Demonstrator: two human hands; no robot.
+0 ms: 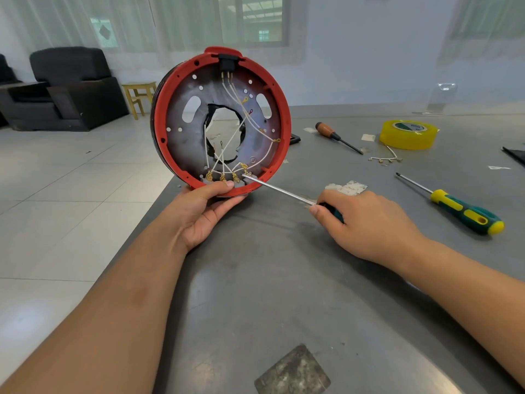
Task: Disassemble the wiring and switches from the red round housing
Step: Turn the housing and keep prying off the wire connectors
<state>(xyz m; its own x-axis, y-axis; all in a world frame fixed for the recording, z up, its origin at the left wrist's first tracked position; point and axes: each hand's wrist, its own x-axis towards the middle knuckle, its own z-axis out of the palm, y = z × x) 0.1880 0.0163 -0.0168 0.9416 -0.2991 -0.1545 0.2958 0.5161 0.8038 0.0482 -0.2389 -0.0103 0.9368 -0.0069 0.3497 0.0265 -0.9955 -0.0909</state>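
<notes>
The red round housing (279,109) stands on edge at the table's left edge, its open inside facing me. My left hand (203,211) grips its bottom rim, thumb over the rim by the brass terminals (223,176). White wires (247,123) run from a black socket (227,64) at the top down to those terminals. My right hand (366,223) holds a screwdriver (279,189) by its dark handle. Its metal shaft slants up and left, and the tip touches the rightmost terminal at the rim.
On the grey table (284,294) lie a green-yellow screwdriver (460,209), a wooden-handled screwdriver (335,136), a yellow tape roll (409,135) and a loose bit of wiring (387,158). A metal patch (292,372) sits near me. Black armchairs and a stool stand on the floor at left.
</notes>
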